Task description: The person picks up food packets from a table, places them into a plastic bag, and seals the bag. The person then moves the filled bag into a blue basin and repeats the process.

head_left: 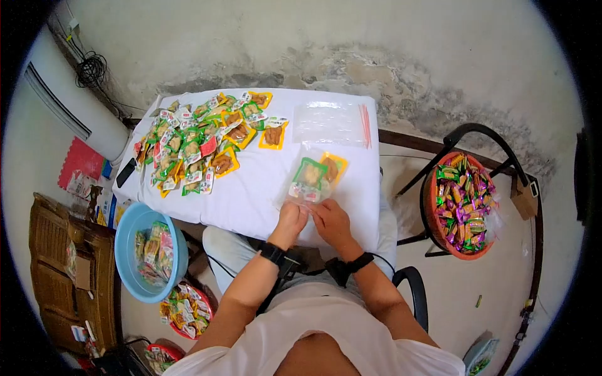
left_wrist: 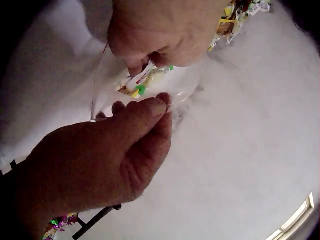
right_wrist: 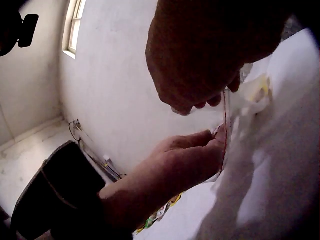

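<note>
A clear bag (head_left: pixel 290 188) lies over the white-covered table, with a green-edged packet (head_left: pixel 310 177) and a yellow-edged packet (head_left: pixel 333 168) in it. My left hand (head_left: pixel 292 220) is at the bag's near end, its fingers curled at the mouth; the right wrist view shows this hand (right_wrist: pixel 182 157) pinching beside the red line of the bag (right_wrist: pixel 224 120). My right hand (head_left: pixel 332 223) grips the other side of the mouth. In the left wrist view, the right hand's (left_wrist: pixel 110 150) thumb and finger pinch the clear film, below my left hand (left_wrist: pixel 162 32).
Many packets (head_left: pixel 191 144) are heaped on the table's left, near a phone (head_left: pixel 126 172). Flat clear bags (head_left: pixel 329 124) lie at the back right. A blue tub (head_left: pixel 122 250) stands left of the table, and an orange basket of wrapped sweets (head_left: pixel 431 210) rests on a chair at right.
</note>
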Tool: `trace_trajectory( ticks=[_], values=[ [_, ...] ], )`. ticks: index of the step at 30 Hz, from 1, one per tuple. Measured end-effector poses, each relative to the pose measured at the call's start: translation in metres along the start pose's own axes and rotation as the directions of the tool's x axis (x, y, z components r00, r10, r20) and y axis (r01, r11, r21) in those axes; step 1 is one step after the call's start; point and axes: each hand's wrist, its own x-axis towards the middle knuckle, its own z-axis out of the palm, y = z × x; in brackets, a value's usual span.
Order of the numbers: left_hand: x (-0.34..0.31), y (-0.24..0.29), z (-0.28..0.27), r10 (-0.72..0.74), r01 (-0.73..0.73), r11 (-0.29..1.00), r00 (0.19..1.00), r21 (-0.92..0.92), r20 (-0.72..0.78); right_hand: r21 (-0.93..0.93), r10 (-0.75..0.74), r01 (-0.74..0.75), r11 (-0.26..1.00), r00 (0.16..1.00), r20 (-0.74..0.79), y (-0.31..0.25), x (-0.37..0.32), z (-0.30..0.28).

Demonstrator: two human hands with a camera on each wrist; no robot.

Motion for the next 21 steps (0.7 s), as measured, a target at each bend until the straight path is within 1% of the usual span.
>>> trace_trajectory(
  ticks=[1,3,4,6,7,9,10,11,12,13,14,15,17,18,19,20,21],
  values=[
    [0.003,-0.001,0.003,0.003,-0.003,1.0,1.0,-0.001,0.001,-0.01,0.003,-0.003,1.0,1.0,0.008,0.002,-0.002,0.002],
    [0.008,-0.003,0.009,0.112,-0.122,0.984,0.99,0.133,0.081,-0.019,-0.001,0.001,1.0,1.0,0.016,0.005,-0.005,0.004],
    [0.01,-0.003,0.015,0.116,-0.126,0.983,0.99,0.13,0.082,-0.027,0.015,-0.014,1.0,1.0,0.026,0.004,-0.006,0.004],
    [0.015,0.001,0.026,0.1,-0.1,0.995,0.995,-0.019,-0.004,-0.032,0.025,-0.024,0.999,0.999,0.037,0.002,-0.005,0.003],
    [0.021,0.003,0.027,0.105,-0.105,0.994,0.995,-0.019,-0.003,-0.003,0.015,-0.015,1.0,1.0,0.023,0.002,-0.005,0.003],
    [0.03,0.006,0.028,0.068,-0.071,0.997,0.987,-0.015,-0.146,0.029,0.002,-0.002,1.0,1.0,0.007,0.001,-0.006,0.004],
    [0.04,0.004,0.02,0.072,-0.075,0.997,0.987,-0.014,-0.145,0.013,0.028,-0.028,1.0,0.999,0.017,0.001,-0.007,0.005],
    [0.052,0.0,0.012,0.115,-0.116,0.993,0.99,-0.012,-0.081,-0.003,0.053,-0.053,0.999,0.998,0.027,0.0,-0.007,0.005],
    [0.062,-0.005,0.003,0.161,-0.161,0.987,0.987,-0.013,-0.018,0.002,0.047,-0.047,0.999,0.998,0.03,-0.001,-0.007,0.003],
    [0.06,-0.006,0.007,0.174,-0.175,0.984,0.984,-0.015,-0.024,-0.003,0.076,-0.076,0.997,0.996,0.043,-0.005,-0.006,-0.003],
    [0.054,-0.003,0.012,0.212,-0.224,0.83,0.974,0.511,0.082,0.006,0.088,-0.089,0.996,0.994,0.064,-0.008,-0.003,-0.003],
    [0.048,0.005,0.016,0.204,-0.237,0.415,0.965,0.879,0.164,0.025,0.101,-0.102,0.994,0.994,0.044,-0.007,-0.003,0.0],
    [0.037,-0.003,0.019,0.335,-0.329,0.417,0.922,0.848,0.193,0.059,0.11,-0.111,0.992,0.994,0.021,0.0,-0.008,0.003],
    [0.029,-0.015,0.005,0.361,-0.357,0.648,0.922,0.672,0.142,0.065,0.112,-0.112,0.992,0.994,0.008,0.004,-0.008,0.004],
    [0.019,-0.027,-0.011,0.366,-0.372,0.82,0.925,0.436,0.102,0.083,0.093,-0.095,0.992,0.995,0.023,0.005,-0.006,0.003],
    [0.006,-0.028,-0.022,0.384,-0.383,0.814,0.919,0.436,0.092,0.056,0.096,-0.098,0.994,0.995,0.033,0.005,-0.005,0.001],
    [-0.01,-0.024,-0.032,0.194,-0.242,0.778,0.97,0.58,0.145,0.025,0.102,-0.103,0.994,0.994,0.039,0.005,-0.005,0.0]
  ],
)
